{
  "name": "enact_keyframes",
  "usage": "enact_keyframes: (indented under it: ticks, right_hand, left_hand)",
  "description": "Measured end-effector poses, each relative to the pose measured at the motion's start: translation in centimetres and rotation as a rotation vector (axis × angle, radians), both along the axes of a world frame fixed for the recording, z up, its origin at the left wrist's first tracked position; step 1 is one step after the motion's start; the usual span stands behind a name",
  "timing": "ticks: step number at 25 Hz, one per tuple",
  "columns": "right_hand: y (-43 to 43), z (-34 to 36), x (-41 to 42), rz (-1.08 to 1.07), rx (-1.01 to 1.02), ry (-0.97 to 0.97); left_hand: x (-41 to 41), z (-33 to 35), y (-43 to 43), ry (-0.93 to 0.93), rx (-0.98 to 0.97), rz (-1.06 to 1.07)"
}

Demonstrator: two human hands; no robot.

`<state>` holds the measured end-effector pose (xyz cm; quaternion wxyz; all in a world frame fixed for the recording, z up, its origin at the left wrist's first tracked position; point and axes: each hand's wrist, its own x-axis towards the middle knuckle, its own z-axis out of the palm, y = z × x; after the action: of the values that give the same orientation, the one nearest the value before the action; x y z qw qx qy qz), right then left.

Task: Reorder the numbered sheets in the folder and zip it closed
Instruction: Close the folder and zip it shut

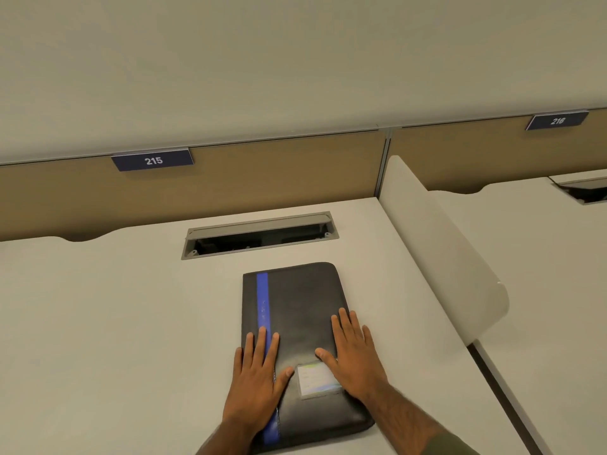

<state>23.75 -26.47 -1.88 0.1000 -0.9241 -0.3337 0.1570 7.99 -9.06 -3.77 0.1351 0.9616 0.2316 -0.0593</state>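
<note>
Pressing flat, fingers straight and grasping nothing, the left hand (258,366) and right hand (353,351) are lying on the closed black folder (295,303) on the desk (115,307); no sheets are showing, so the next move is probably calling for finding the zip pull.

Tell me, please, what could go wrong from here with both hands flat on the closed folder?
The open cable slot lies just beyond the folder: loose sheets might slide in once it is opened. The left hand and right hand only press flat on top, so the folder may skid across the smooth desk.
</note>
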Motion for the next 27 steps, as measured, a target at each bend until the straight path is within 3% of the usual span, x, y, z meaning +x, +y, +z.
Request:
enact_keyframes:
  ticks: [11,19,27]
  right_hand:
    - [-0.2,-1.9,-0.8,-0.012,-0.135,-0.163]
    - [-0.3,-2.1,-2.4,-0.028,-0.172,-0.165]
    - [-0.6,-1.8,-10.4,-0.036,-0.142,-0.220]
  left_hand:
    - [-1.0,0.5,0.7,0.005,0.045,-0.074]
    - [-6.7,0.0,2.0,-0.014,-0.078,-0.110]
    - [-14.6,-0.2,3.4,-0.080,-0.190,-0.232]
